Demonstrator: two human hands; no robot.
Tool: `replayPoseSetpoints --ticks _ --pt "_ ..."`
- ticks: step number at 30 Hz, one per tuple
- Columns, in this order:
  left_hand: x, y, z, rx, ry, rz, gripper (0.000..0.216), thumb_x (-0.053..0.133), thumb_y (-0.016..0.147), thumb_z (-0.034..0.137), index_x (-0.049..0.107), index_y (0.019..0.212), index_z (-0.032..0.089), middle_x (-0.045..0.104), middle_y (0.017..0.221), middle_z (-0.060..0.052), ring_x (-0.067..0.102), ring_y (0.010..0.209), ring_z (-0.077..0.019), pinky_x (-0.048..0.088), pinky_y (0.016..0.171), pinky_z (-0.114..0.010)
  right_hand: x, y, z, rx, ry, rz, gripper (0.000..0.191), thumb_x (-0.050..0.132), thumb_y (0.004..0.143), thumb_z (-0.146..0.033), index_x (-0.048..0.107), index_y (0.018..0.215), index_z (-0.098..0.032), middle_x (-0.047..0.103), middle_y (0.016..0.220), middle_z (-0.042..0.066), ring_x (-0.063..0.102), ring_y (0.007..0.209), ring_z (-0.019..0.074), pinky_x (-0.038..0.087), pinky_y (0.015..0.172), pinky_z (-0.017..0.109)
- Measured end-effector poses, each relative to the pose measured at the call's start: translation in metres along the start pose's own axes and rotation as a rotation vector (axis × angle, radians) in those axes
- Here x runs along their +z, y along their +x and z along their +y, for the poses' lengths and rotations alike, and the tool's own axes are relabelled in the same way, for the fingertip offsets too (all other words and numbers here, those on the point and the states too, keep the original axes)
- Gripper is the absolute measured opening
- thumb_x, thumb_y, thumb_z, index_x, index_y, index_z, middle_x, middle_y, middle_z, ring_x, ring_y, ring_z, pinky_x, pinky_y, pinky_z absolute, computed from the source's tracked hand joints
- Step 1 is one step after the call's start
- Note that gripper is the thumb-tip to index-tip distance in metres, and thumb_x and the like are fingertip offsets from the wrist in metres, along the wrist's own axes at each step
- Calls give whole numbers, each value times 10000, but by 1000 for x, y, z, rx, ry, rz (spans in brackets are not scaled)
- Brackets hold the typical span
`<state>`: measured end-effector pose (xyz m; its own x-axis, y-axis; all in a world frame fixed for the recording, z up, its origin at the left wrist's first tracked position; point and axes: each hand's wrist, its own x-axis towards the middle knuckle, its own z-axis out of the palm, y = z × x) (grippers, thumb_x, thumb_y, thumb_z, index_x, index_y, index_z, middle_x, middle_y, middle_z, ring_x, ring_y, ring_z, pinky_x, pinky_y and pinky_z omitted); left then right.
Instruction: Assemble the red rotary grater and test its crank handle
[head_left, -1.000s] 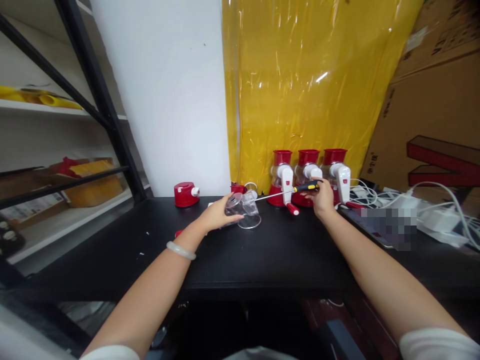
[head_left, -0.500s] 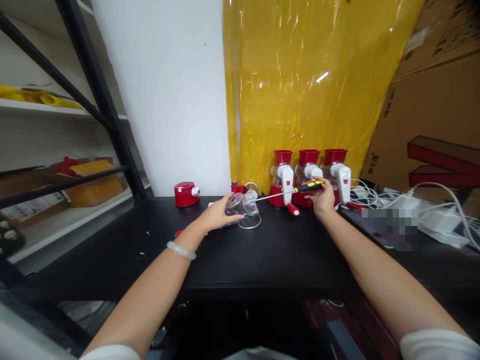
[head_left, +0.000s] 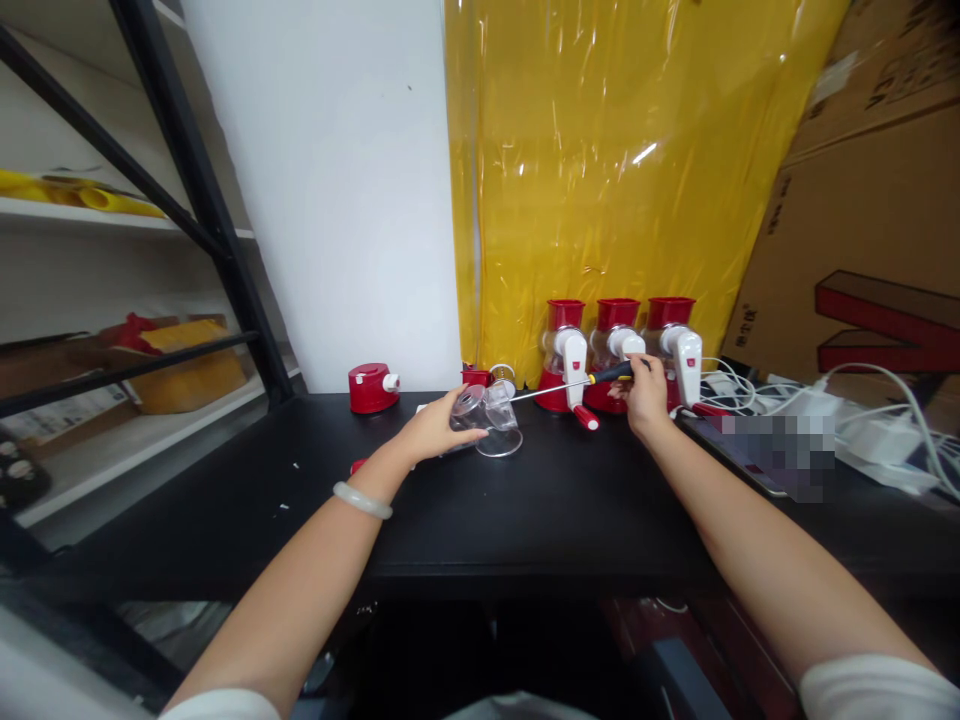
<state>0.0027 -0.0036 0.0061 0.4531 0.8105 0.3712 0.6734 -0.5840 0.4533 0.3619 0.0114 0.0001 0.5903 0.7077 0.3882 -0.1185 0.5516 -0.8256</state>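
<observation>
on the black bench (head_left: 525, 510), left hand (head_left: 435, 428) cups the clear housing (head_left: 487, 415); right hand (head_left: 643, 395), at 2 o'clock, pinches a screwdriver (head_left: 581, 381) aimed inside; three grinders (head_left: 615, 350) stand assembled behind.

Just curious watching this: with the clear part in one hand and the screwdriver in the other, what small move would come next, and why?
Probably easing the screwdriver tip a little further into the clear housing. The right hand grips its handle, the shaft already points at the housing, and the left hand steadies that piece on the black table.
</observation>
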Motion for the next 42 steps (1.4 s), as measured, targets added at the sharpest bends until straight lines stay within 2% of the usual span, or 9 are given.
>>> replayPoseSetpoints --ticks 3,6,12,20,26,32,35,39,42 --pt "0 0 -1 8 -5 -4 968 674 691 639 286 1476 225 570 1350 -133 575 1199 -307 449 1003 -432 -1 0 2 -14 -25 -11 294 589 723 -465 501 877 -230 528 576 -77 484 347 85 385 325 199" --pt "1 1 -4 1 2 2 970 679 682 643 296 1471 229 551 1373 -138 560 1219 -316 443 1009 -443 -4 1 4 -3 28 -42 305 504 761 -512 507 890 -237 550 638 -57 520 383 91 394 331 205" --pt "1 1 -4 6 4 1 969 679 687 637 292 1475 227 542 1383 -137 559 1221 -313 443 1009 -441 -7 2 5 7 94 -86 312 471 723 -410 556 970 -240 576 763 -30 616 501 119 434 379 217" --pt "1 1 -2 -1 -8 -7 972 675 691 638 283 1477 221 569 1353 -132 576 1201 -304 448 1008 -431 -4 2 3 -5 -4 -51 273 515 750 -397 528 973 -239 548 603 -59 490 357 97 377 339 214" --pt "1 1 -2 7 4 4 970 677 685 641 291 1474 230 560 1364 -127 569 1208 -307 450 1005 -432 -3 2 3 -24 -81 0 296 583 741 -480 530 886 -228 528 624 -62 453 365 77 363 330 206" --pt "1 1 -4 -3 10 5 975 676 683 643 286 1477 232 583 1334 -135 577 1197 -312 456 988 -439 -4 -2 0 5 49 -76 350 437 776 -507 537 989 -248 575 750 -28 580 498 124 415 374 227" --pt "1 1 -3 -3 14 8 977 680 681 639 282 1480 241 571 1351 -133 574 1201 -312 451 991 -443 -5 0 1 20 64 -96 351 445 749 -452 545 1013 -245 588 755 -19 624 574 150 440 400 231" --pt "0 1 -1 3 -6 -2 975 680 686 630 282 1479 225 596 1320 -130 587 1182 -301 458 985 -432 -5 3 3 12 37 -78 346 518 714 -404 563 1015 -238 570 737 -32 586 481 120 418 376 222" --pt "0 0 -1 6 -14 -5 965 679 689 628 289 1475 226 603 1311 -126 591 1178 -298 459 986 -429 -3 3 3 9 19 -56 361 585 707 -445 543 1001 -239 575 712 -44 530 411 94 403 355 215"
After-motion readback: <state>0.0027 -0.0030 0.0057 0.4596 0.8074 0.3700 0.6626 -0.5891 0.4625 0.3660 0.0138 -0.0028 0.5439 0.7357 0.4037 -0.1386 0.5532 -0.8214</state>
